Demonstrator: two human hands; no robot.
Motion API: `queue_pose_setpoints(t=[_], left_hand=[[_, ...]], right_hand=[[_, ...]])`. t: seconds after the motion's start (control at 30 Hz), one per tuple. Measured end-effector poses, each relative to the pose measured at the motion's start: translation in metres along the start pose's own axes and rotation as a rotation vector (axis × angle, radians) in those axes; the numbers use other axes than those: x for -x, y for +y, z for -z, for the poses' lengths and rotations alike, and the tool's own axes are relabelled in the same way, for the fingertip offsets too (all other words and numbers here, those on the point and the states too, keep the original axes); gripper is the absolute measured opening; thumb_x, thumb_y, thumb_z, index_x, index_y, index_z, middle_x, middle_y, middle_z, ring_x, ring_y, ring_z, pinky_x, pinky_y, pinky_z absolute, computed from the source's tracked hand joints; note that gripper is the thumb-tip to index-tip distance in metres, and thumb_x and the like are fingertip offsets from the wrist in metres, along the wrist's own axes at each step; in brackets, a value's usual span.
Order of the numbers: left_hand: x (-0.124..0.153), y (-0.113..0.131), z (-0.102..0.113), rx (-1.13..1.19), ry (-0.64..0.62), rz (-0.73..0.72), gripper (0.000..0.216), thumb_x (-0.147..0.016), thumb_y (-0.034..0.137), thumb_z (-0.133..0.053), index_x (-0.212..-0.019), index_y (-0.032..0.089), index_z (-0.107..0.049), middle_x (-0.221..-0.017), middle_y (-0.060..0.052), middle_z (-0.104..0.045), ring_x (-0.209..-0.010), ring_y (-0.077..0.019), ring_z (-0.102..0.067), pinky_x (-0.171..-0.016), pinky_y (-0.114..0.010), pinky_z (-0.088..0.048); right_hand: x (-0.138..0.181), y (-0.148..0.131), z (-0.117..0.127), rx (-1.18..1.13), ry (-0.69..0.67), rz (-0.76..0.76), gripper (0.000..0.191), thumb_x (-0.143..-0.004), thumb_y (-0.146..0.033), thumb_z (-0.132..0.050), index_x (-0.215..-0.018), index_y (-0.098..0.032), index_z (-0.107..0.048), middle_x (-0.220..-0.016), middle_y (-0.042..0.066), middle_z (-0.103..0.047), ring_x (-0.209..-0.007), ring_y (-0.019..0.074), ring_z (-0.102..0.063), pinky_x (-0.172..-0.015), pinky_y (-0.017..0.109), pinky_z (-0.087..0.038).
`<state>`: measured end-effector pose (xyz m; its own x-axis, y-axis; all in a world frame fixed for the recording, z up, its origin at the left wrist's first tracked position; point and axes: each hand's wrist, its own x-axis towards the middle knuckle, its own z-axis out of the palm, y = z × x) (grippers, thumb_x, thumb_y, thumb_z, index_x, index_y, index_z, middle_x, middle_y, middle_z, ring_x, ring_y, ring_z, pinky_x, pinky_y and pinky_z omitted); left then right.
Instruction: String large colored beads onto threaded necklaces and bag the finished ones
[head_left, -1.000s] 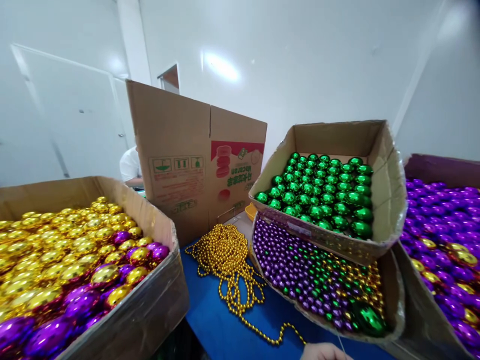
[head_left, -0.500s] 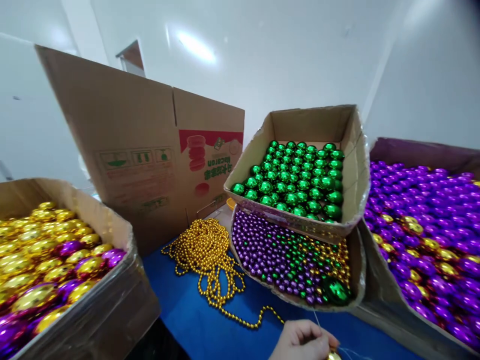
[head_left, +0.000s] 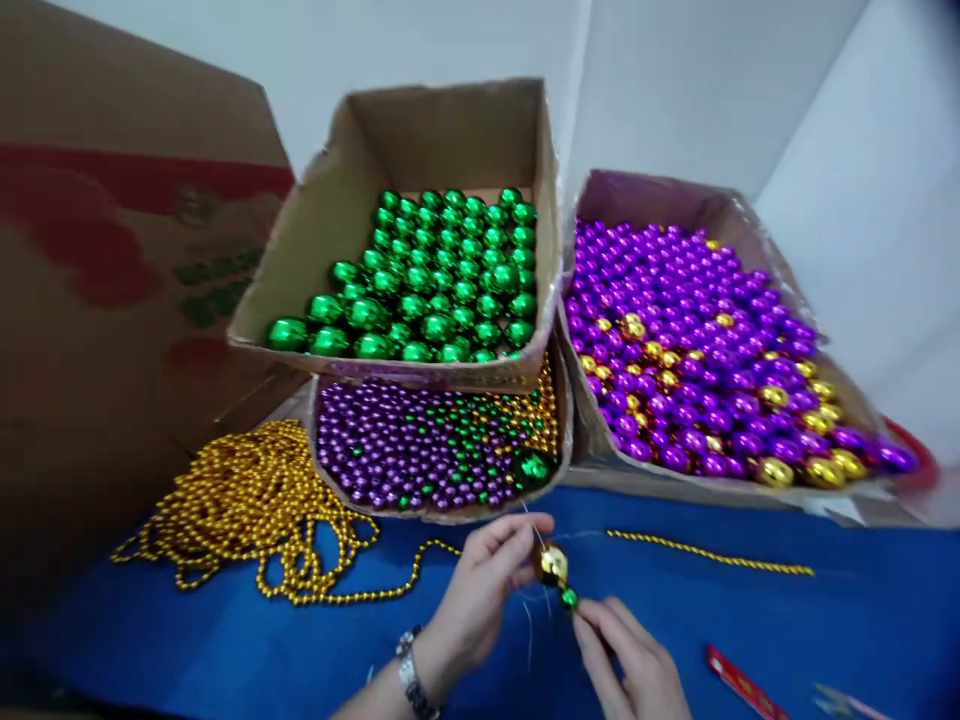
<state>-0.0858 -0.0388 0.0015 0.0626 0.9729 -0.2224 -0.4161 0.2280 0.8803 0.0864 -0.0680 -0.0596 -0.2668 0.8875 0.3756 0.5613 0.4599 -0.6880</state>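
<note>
My left hand (head_left: 480, 595) pinches a gold ball (head_left: 553, 563) threaded on a thin clear string, low in the middle of the view over the blue table (head_left: 225, 650). My right hand (head_left: 634, 660) meets it from the right, its fingertips closed on a small green bead (head_left: 570, 598) just below the gold ball. A watch sits on my left wrist. Right behind my hands is a shallow box of small purple, green and gold beads (head_left: 435, 450).
A box of green balls (head_left: 427, 280) rests on top of the small-bead box. A box of purple and gold balls (head_left: 697, 350) stands at the right. Gold bead strands (head_left: 247, 500) are piled at the left, one strand (head_left: 712, 553) at the right. A tall cardboard box (head_left: 112, 300) is at the left.
The view has swung right and down; the box of gold balls has left the view. Both hands have come into view, and the right hand has joined the left at the gold ball.
</note>
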Motion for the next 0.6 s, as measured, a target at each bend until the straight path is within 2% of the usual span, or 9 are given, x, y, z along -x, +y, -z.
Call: queue_pose_setpoints(t=[0.1, 0.2, 0.4, 0.6], left_hand=[[-0.008, 0.005, -0.003, 0.002, -0.010, -0.019, 0.029, -0.085, 0.036, -0.057, -0.101, 0.015, -0.069, -0.114, -0.012, -0.063, -0.095, -0.0223, -0.059, -0.078, -0.031, -0.048], [-0.015, 0.006, -0.005, -0.016, -0.017, -0.002, 0.029, -0.085, 0.036, -0.056, -0.102, 0.016, -0.069, -0.117, -0.013, -0.062, -0.100, -0.0248, -0.058, -0.078, -0.032, -0.049], [-0.023, 0.010, -0.005, -0.044, -0.020, 0.023, 0.028, -0.084, 0.035, -0.058, -0.099, 0.015, -0.069, -0.107, -0.013, -0.065, -0.095, -0.0241, -0.060, -0.073, -0.030, -0.050], [-0.035, 0.024, 0.001, -0.095, 0.021, -0.033, 0.022, -0.084, 0.030, -0.059, -0.097, 0.015, -0.068, -0.104, -0.011, -0.066, -0.088, -0.0205, -0.062, -0.074, -0.029, -0.051]], right_hand=[[-0.010, 0.000, 0.009, -0.075, -0.051, -0.024, 0.025, -0.097, -0.029, -0.038, -0.096, -0.020, -0.062, -0.076, 0.004, -0.061, -0.068, 0.0140, -0.061, -0.063, 0.020, -0.048], [-0.015, 0.000, 0.015, -0.097, -0.049, -0.074, 0.023, -0.096, -0.026, -0.039, -0.096, -0.020, -0.061, -0.078, 0.004, -0.060, -0.071, 0.0138, -0.061, -0.065, 0.021, -0.047], [-0.021, 0.006, 0.016, -0.112, -0.009, -0.064, 0.021, -0.096, -0.026, -0.040, -0.093, -0.020, -0.060, -0.077, 0.003, -0.060, -0.069, 0.0135, -0.060, -0.063, 0.020, -0.046], [-0.029, 0.011, 0.017, -0.126, 0.004, -0.083, 0.020, -0.096, -0.025, -0.040, -0.092, -0.020, -0.059, -0.076, 0.003, -0.059, -0.068, 0.0132, -0.060, -0.062, 0.019, -0.046]])
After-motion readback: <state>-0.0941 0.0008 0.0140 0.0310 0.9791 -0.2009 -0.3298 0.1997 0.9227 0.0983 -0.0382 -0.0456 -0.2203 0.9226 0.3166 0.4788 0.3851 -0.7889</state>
